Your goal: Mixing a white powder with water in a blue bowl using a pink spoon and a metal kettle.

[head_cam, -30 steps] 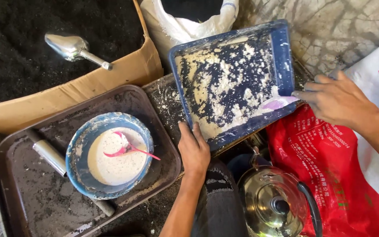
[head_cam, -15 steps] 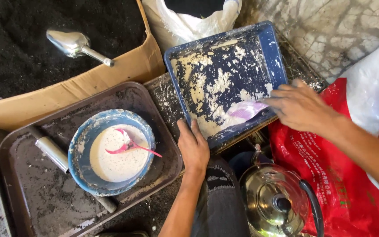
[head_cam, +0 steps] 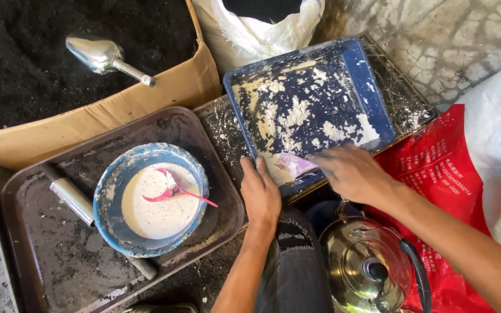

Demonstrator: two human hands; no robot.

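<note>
A cardboard box [head_cam: 88, 124] of dark soil filled the far left of the scene, with a shiny metal scoop [head_cam: 102, 56] lying on the soil. At the right edge lay a red and white sack [head_cam: 465, 168], and a white bag [head_cam: 262, 26] stood open at the far middle. Near and left sat a brown tray [head_cam: 36, 243], dusted with dark grit, and on it a blue bowl [head_cam: 108, 191] of pale batter with a pink spoon [head_cam: 175, 192] resting in it. A metal tube [head_cam: 73, 200] lay on the same tray, running under the bowl's left side.

In the middle, tilted with its far end raised, was the blue tray [head_cam: 355, 69], smeared with pale paste and crumbs. Your left hand [head_cam: 260, 194] gripped the near left edge of that tray, fingers curled over the rim. Your right hand [head_cam: 352, 171] lay on its near edge, just right of the other hand, pressing a pale pink scraper [head_cam: 294, 165] flat against the tray floor; the fingers were closed on the scraper, their tips blurred. A steel kettle [head_cam: 366, 269] with a black handle stood near you on the right, below your right forearm, and your dark trouser leg [head_cam: 297, 266] showed between your arms.
</note>
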